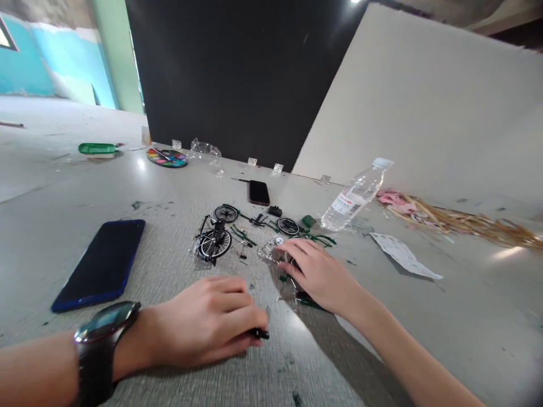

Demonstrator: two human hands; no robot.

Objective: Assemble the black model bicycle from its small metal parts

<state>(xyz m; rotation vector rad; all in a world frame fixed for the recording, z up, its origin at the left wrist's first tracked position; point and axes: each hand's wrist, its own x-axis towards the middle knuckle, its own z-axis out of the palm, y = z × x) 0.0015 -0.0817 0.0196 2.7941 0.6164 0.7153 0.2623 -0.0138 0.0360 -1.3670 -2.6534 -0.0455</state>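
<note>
My left hand [212,316], with a black watch [106,333] on the wrist, is closed around a small black piece whose tip [263,334] sticks out past the thumb. My right hand [318,271] reaches over small silver parts [268,249], its fingers bent toward the thumb; what lies between the fingertips is partly hidden. Before the hands lies a disassembled model bicycle: a black wheel assembly [215,244], two more spoked wheels [226,213] and green frame pieces [242,234]. Beneath the right hand a green part [311,301] is partly covered.
A blue-edged phone [102,263] lies at left, and a smaller phone [258,193] lies behind the parts. At right, a plastic bottle [354,198] leans, with a printed sheet [403,256] beyond it. A paint palette [167,158] and clear plastic [204,150] lie near the dark panel [237,73].
</note>
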